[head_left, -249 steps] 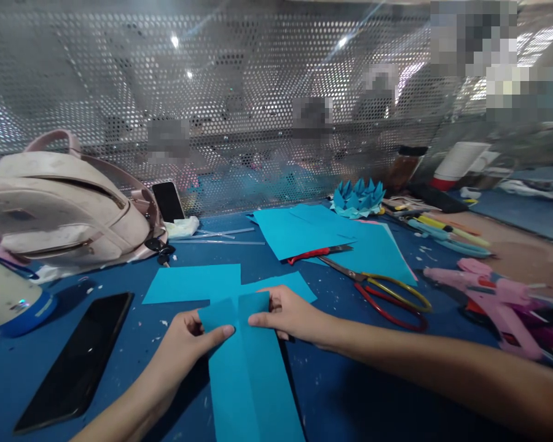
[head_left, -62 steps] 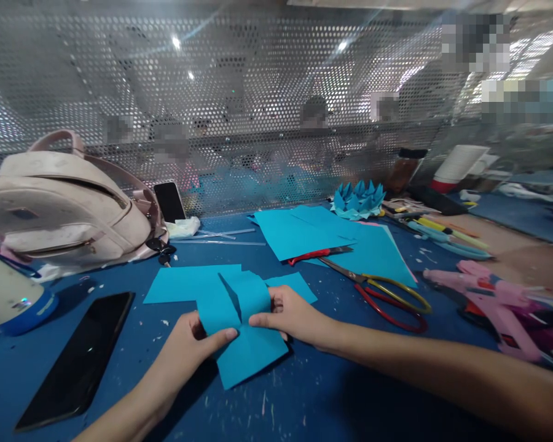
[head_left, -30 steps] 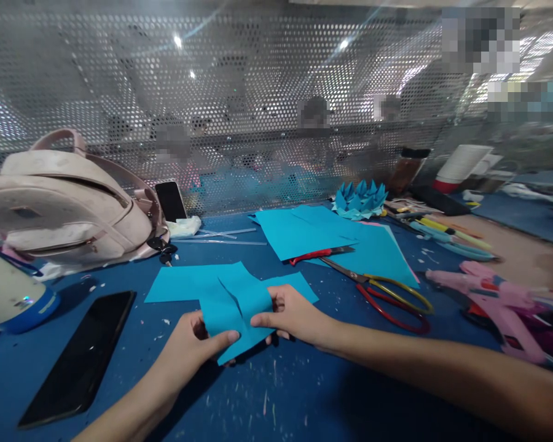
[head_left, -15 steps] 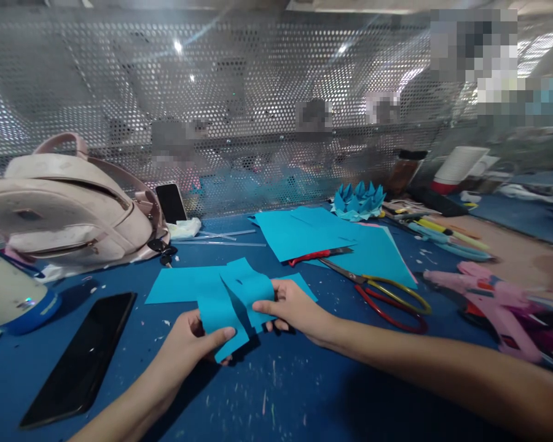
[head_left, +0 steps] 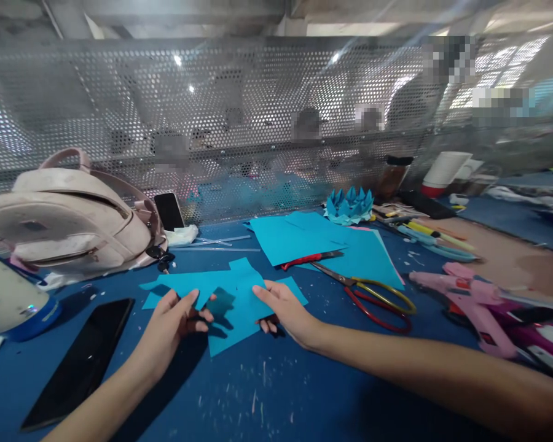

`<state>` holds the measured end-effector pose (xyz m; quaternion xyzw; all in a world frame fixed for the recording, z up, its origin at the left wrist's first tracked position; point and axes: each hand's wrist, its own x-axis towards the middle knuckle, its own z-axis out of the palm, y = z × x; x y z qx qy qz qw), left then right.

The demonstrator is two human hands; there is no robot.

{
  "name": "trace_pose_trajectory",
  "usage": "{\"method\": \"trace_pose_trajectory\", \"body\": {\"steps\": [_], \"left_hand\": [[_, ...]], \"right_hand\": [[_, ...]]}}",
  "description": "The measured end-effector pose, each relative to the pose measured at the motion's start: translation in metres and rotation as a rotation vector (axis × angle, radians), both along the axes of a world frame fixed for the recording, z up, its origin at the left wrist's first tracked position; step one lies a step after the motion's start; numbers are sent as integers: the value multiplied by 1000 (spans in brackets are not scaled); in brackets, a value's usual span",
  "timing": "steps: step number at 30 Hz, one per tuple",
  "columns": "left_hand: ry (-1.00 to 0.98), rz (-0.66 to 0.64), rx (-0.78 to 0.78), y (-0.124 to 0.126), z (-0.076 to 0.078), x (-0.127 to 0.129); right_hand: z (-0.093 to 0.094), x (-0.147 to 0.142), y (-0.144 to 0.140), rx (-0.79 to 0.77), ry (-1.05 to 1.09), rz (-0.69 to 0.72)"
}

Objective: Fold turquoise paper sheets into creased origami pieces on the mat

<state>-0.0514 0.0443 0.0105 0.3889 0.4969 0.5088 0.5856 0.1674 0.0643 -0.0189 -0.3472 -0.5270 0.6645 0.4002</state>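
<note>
Between my hands is a piece of blue paper (head_left: 239, 307), raised a little off the table. My right hand (head_left: 288, 310) grips its right side, thumb on top and fingers underneath. At the left, my left hand (head_left: 172, 325) pinches a lifted flap of blue paper between thumb and fingers, and its shadow falls on the sheet. Another blue paper piece (head_left: 293, 290) lies flat beneath, showing at the right. Just beyond my hands are a stack of blue sheets (head_left: 299, 236), red-handled scissors (head_left: 299, 261) and larger scissors (head_left: 373, 294) with red and yellow handles.
A black phone (head_left: 80, 362), a tumbler (head_left: 13, 301) and a pale backpack (head_left: 74, 221) are at the left. Pink glue gun (head_left: 474, 294) lies right. A folded blue paper piece (head_left: 349, 205) stands near the perforated metal panel (head_left: 239, 123); people show dimly behind it.
My left hand has moved left and slightly up, drawing a flap of the paper aside and opening out the fold. My right hand keeps its grip. The view has tilted up slightly.
</note>
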Motion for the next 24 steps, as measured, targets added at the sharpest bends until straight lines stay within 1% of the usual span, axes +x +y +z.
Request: {"method": "trace_pose_trajectory", "body": {"steps": [3, 4, 6, 8, 9, 10, 11, 12, 14, 15, 16, 17, 18, 19, 21, 24], "left_hand": [[13, -46, 103, 14, 4, 5], [67, -100, 167, 19, 5, 9], [132, -147, 253, 26, 8, 16], [194, -204, 323, 27, 13, 22], [253, -270, 377, 25, 17, 25], [338, -365, 445, 21, 21, 26], [442, -481, 524, 17, 25, 27], [553, -606, 602, 12, 28, 28], [742, -822, 723, 0, 32, 29], [792, -888, 756, -6, 31, 30], [823, -933, 781, -12, 30, 31], [839, -961, 803, -16, 28, 32], [849, -976, 820, -20, 25, 33], [854, -982, 835, -24, 21, 34], [874, -975, 847, -28, 14, 35], [933, -951, 832, -31, 8, 35]], "right_hand": [[-1, 0, 0, 7, 17, 8], [-2, 0, 0, 12, 20, 12], [-1, 0, -1, 19, 21, 38], [4, 3, -3, 3, 6, 82], [9, 7, -5, -16, -19, 111], [15, 12, -7, -39, -56, 147], [22, 19, -11, -62, -110, 195], [30, 28, -15, -79, -175, 272], [47, 48, -25, -90, -287, 496], [55, 59, -30, -107, -338, 615], [61, 70, -36, -128, -383, 704], [66, 80, -42, -155, -425, 768], [69, 89, -48, -184, -471, 802], [71, 98, -54, -202, -516, 807], [73, 110, -64, -219, -589, 778], [75, 120, -77, -205, -726, 727]]}}
